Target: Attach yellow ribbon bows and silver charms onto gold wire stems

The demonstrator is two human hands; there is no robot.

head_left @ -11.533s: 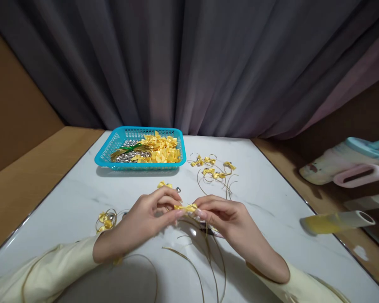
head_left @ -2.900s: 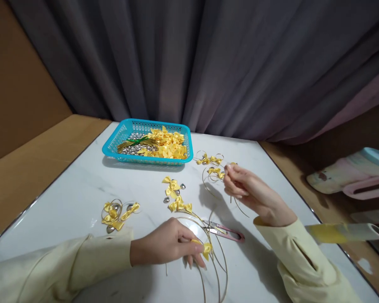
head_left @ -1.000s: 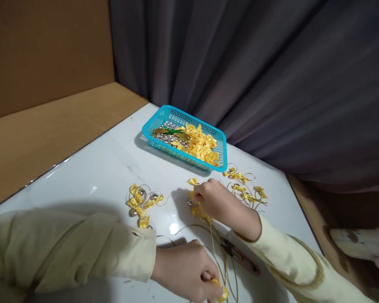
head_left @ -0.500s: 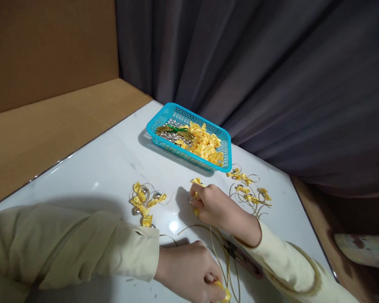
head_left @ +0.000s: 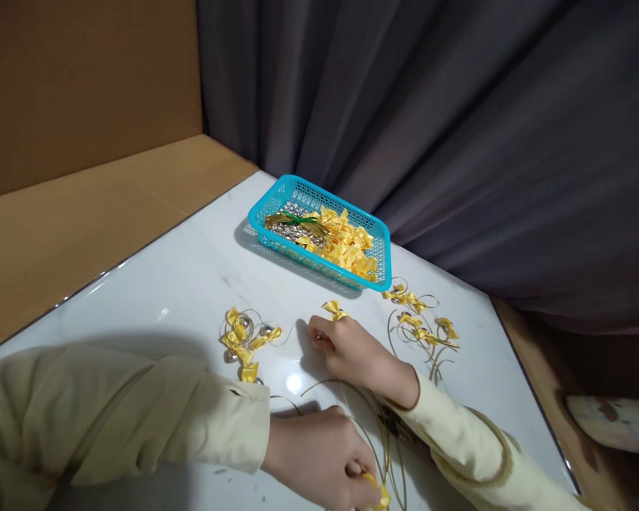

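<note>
My left hand (head_left: 322, 454) is closed near the bottom edge, its fingertips pinching a yellow ribbon bow (head_left: 382, 497). Thin gold cords (head_left: 386, 443) lie just right of it. Farther up the table, my right hand (head_left: 354, 355) is closed too. A small silver bell (head_left: 319, 336) shows partly between its thumb and fingers. Directly behind those knuckles sits another yellow bow (head_left: 334, 309). To the left lies a cluster of yellow bows with silver bells and looped gold cord (head_left: 238, 348). More bows on gold cord (head_left: 418, 330) are on the right.
A blue plastic basket (head_left: 319, 268) at the back holds yellow bows, silver bells and a gold cord bundle tied in green. A dark object lies partly under my right forearm. Cardboard (head_left: 111, 184) borders the white table (head_left: 181, 270) on the left; a dark curtain (head_left: 431, 142) hangs behind.
My right hand has shifted slightly to the left, its fingers curling around the silver bell. The left hand and its bow stay about where they were.
</note>
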